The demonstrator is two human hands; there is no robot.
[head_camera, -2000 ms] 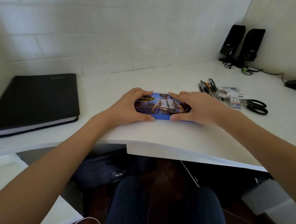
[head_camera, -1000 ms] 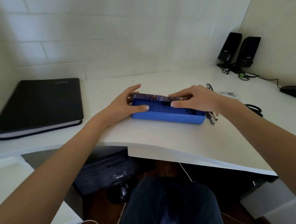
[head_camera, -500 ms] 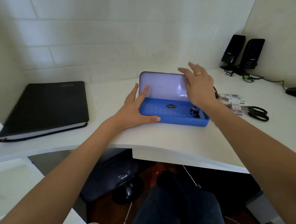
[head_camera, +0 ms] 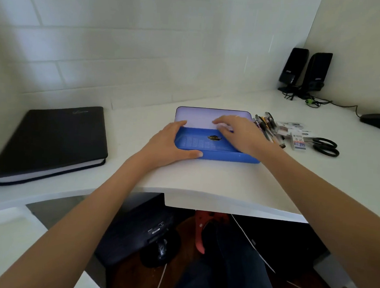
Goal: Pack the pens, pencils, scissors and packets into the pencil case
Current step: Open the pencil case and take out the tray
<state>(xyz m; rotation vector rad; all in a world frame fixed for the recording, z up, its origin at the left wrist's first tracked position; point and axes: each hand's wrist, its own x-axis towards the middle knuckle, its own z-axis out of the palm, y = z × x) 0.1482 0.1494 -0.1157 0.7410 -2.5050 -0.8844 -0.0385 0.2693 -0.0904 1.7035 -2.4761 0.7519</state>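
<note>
The blue pencil case, shut a second ago, now lies open near the bench's front edge. The left hand steadies its end, fingers straight. The right hand hovers over it, loose and empty. Pens, packets and scissors wait rightward, unpacked.

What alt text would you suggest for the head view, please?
An open blue pencil case sits on a white desk, the left hand bracing its left end, the right hand over its tray. Pens, packets and scissors lie to its right.

Home office, white desk, speakers, notebook
</note>
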